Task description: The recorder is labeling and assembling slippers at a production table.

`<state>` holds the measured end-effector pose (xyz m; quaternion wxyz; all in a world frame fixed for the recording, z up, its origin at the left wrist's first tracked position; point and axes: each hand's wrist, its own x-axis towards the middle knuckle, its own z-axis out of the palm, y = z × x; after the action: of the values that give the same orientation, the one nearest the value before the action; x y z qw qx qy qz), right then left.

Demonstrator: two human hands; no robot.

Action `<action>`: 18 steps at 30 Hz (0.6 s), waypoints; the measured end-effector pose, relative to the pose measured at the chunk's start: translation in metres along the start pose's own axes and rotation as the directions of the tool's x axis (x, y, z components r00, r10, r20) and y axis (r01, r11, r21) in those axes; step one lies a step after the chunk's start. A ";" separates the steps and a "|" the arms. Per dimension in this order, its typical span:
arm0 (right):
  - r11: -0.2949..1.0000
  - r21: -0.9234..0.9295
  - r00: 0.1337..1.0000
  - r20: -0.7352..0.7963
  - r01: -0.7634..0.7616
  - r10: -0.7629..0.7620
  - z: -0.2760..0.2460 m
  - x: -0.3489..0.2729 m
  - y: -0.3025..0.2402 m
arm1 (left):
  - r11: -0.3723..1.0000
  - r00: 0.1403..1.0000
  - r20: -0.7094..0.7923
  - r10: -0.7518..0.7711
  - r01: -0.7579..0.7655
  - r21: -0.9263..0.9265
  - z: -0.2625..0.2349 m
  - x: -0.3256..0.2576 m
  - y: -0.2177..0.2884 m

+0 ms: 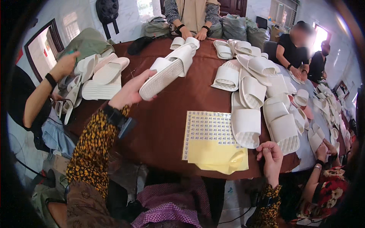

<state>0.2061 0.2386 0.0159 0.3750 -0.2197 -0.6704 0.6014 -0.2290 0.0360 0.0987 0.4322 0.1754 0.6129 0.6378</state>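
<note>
My left hand (133,88) is closed around white slide slippers (163,76), held tilted above the table with the textured side of one toward me. They look like a pair pressed together. My right hand (271,155) is at the table's near edge, thumb and curled fingers drawn together in a pinch; whatever is between them is too small to make out. Just beyond it lies a white slipper (246,127), its toe over the corner of a sheet of small printed stickers (207,131). The sheet's lower part is bare yellow backing with a curled edge.
More white slippers (279,117) lie piled at the right, and others (102,89) at the left. The brown table cover (159,121) spans the middle. Co-workers sit around the table; one across from me has hands (193,33) on slippers. Grey sacks (234,28) stand behind.
</note>
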 end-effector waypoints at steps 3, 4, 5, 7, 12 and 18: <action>1.000 -0.027 1.000 -0.018 0.005 -0.006 0.001 0.000 0.001 | 0.990 0.990 0.138 -0.008 0.027 -0.141 0.011 -0.040 -0.019; 0.999 -0.033 1.000 -0.010 0.023 -0.023 0.002 0.000 0.001 | 0.979 0.989 0.150 -0.002 0.032 -0.199 0.012 -0.052 -0.025; 0.998 -0.047 0.999 -0.014 0.040 -0.041 -0.002 -0.001 0.000 | 0.966 0.985 0.174 0.002 0.044 -0.255 0.023 -0.065 -0.028; 0.998 -0.059 0.999 -0.026 0.022 -0.024 -0.008 -0.005 -0.003 | 0.952 0.988 0.151 0.015 0.032 -0.306 0.040 -0.090 -0.035; 0.995 -0.089 0.999 0.029 0.034 -0.031 -0.001 -0.003 0.002 | 0.905 0.991 0.132 0.037 0.023 -0.424 0.038 -0.149 -0.065; 0.997 -0.060 0.998 0.039 0.055 -0.053 -0.003 -0.009 0.002 | 0.926 0.987 0.118 0.109 -0.058 -0.372 0.037 -0.182 -0.093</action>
<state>0.2138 0.2346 0.0116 0.3719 -0.2016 -0.7009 0.5742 -0.0671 -0.0924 0.0746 0.4705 0.1606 0.4436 0.7457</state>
